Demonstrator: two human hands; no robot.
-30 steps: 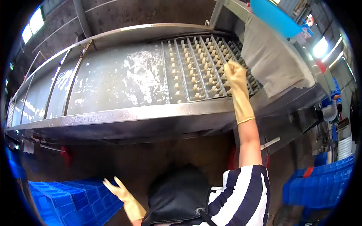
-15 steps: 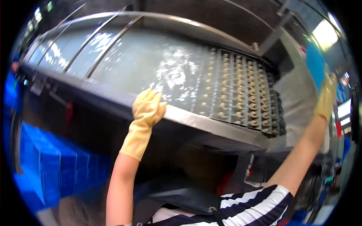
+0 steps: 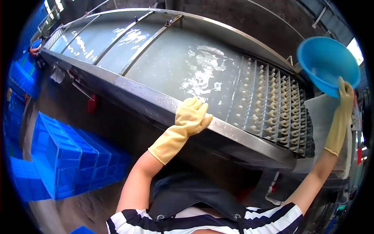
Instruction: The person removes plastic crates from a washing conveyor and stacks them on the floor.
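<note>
A long metal tank (image 3: 146, 90) of cloudy water runs across the view. My left hand (image 3: 191, 117), in a yellow rubber glove, is closed over its near rim. My right hand (image 3: 345, 95), gloved the same way, grips the rim of a blue plastic basin (image 3: 321, 58) at the far right. The basin is tilted, its inside facing me, and I see nothing in it. At the tank's right end a slatted conveyor (image 3: 272, 105) with rows of pale pegs rises out of the water.
Stacked blue crates (image 3: 70, 160) stand on the floor at lower left. Metal crossbars (image 3: 152, 43) span the tank's left part. A pale sheet-like surface (image 3: 323, 121) lies beyond the conveyor's end, below the basin. White piping (image 3: 272, 191) hangs under the tank.
The blue basin has come fully into view, turned from edge-on to show its inside. My view has shifted, and my left hand still rests on the rim.
</note>
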